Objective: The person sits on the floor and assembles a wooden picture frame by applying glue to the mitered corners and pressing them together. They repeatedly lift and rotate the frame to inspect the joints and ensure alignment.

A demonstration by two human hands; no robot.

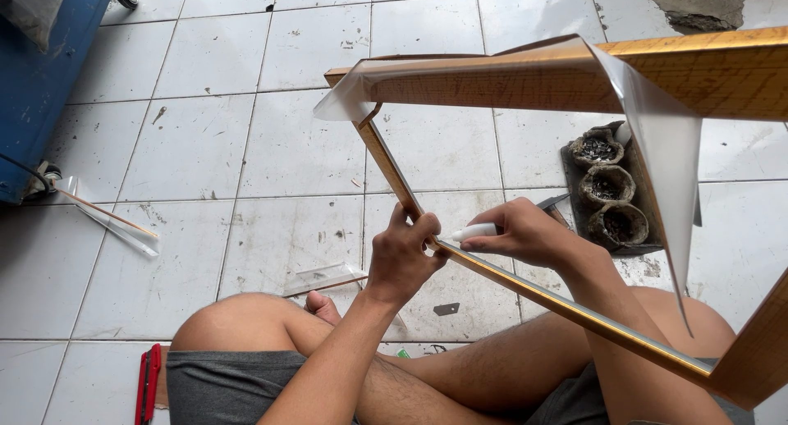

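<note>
Head view looks down on a white tiled floor (246, 146) that spreads out ahead of and to both sides of your hands, grimy along the grout lines. Largest thing above it is the gold, wood-grained picture frame (574, 80), tilted up off the floor: its top rail runs well above your hands, one side rail slopes down from the upper corner straight into your grip, and the near rail passes on beyond your right wrist toward your right knee. A clear protective film (665, 162) hangs half peeled from the top rail, above and to the right of your right hand. Far to your left stands a blue cabinet (41, 89). Your bare crossed legs and grey shorts (222, 384) lie just beneath your forearms. Beyond your right hand sits a dark tray (574, 166) holding three round, ash-grey lumps. Left of your left hand, well apart, lies a peeled strip of film (115, 221), and a smaller one (324, 277) lies just beside your left wrist. A red cutter (148, 384) rests by your left thigh. Your left hand (400, 261) is closed around the frame's lower corner, fingers wrapped over the rail. Your right hand (525, 232) pinches a small white tube-like tool (472, 231), its tip touching the rail right beside your left fingers.
</note>
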